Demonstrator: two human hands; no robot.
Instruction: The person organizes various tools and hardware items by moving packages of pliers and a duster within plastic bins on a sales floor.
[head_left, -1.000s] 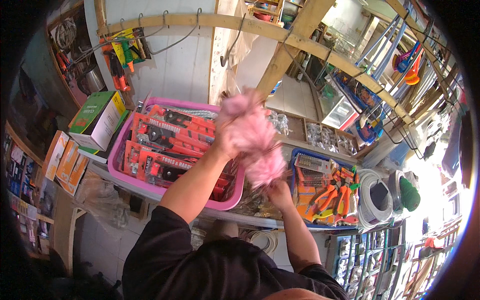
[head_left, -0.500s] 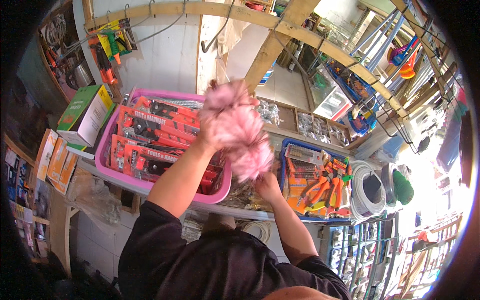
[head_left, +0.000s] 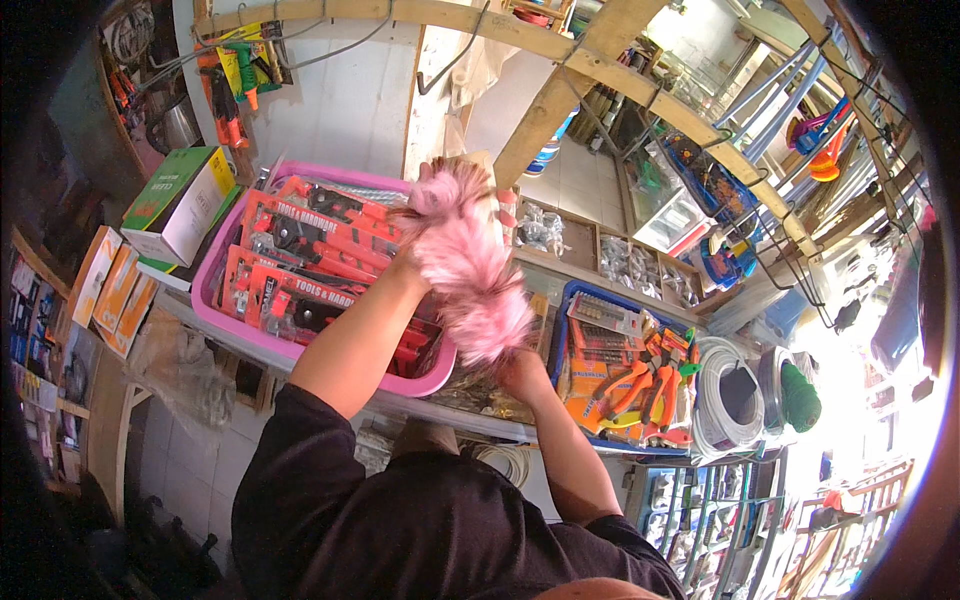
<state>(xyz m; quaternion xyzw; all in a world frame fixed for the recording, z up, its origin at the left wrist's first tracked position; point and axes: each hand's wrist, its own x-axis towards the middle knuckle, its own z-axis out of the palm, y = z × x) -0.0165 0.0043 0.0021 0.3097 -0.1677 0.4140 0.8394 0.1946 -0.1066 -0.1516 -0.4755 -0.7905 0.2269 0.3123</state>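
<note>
A fluffy pink duster [head_left: 470, 270] with brown-tipped strands is in front of me, above the right end of a pink basket [head_left: 447, 375]. My right hand [head_left: 522, 376] is closed at its lower end; the handle is hidden. Mostly covered by the duster, my left hand [head_left: 409, 268] is beyond the basket's middle. Its fingertips show past the duster's right side, around something pale that I cannot make out. Red-carded tool packs [head_left: 300, 240] fill the basket.
A blue tray [head_left: 566, 335] of orange-handled pliers and packaged bits stands right of the basket, beside white cable coils [head_left: 727, 400]. Green-and-white boxes [head_left: 178, 210] stand left. Wire hooks hang from a wooden beam [head_left: 420, 14] overhead. Behind are compartments of small bagged parts [head_left: 628, 262].
The duster, blurred before, is sharper and slightly lower and to the left. My right hand has shifted a little left and down with it. The whole view has tilted slightly.
</note>
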